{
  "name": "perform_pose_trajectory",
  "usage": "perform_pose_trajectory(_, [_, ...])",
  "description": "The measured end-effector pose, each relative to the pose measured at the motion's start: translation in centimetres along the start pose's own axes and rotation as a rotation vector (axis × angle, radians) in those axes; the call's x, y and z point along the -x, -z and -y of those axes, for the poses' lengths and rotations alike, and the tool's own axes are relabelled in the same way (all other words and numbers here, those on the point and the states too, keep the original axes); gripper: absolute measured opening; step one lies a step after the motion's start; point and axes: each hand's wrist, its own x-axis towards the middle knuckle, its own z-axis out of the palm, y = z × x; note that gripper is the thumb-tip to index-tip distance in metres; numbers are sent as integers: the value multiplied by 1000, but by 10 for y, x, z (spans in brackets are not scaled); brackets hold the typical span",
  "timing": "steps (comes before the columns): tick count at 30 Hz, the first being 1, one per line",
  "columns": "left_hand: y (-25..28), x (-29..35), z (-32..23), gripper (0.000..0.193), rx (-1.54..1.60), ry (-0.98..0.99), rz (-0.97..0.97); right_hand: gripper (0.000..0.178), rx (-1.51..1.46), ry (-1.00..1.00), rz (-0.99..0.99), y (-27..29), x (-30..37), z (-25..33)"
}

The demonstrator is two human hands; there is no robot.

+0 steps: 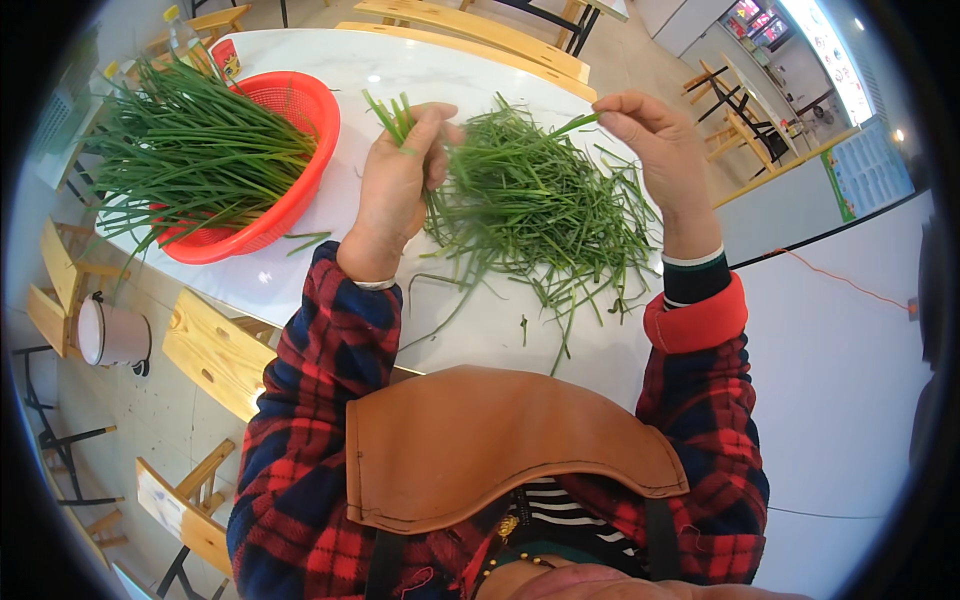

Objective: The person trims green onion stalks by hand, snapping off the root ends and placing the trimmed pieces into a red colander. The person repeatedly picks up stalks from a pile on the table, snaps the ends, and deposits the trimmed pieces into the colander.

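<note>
My left hand (390, 195) is closed around a small bunch of garlic chives (393, 118); their pale cut ends stick out above the fist and the green leaves hang below it, partly blurred. Raised to the right of it, my right hand (660, 150) pinches a short green chive piece (577, 123) between thumb and fingertips. Under and between both hands spreads a loose pile of short chive pieces (550, 195) on the white table (480, 325). At the left, a red plastic basket (328, 120) holds a thick heap of long whole chives (215, 150).
A clear bottle (186, 42) and a red paper cup (226, 60) stand behind the basket. Stray chive bits (308, 241) lie beside it. Wooden benches (470, 30) line the far side, and a wooden stool (215, 350) is near my left. A white bucket (112, 330) sits at the far left.
</note>
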Motion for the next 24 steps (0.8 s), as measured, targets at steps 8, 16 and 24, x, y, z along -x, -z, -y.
perform_pose_trajectory(8, [-10, 10, -5, 18, -310, 94, 153, 13, -36, 64, 293, -45, 1, -1])
perform_pose_trajectory(16, [-7, 14, -12, 27, -289, 377, 401, 9, -198, 65, 399, -60, 2, -10])
perform_pose_trajectory(24, [-10, 12, -6, 26, -214, 375, 240, 10, -250, 310, 199, -68, 20, -20])
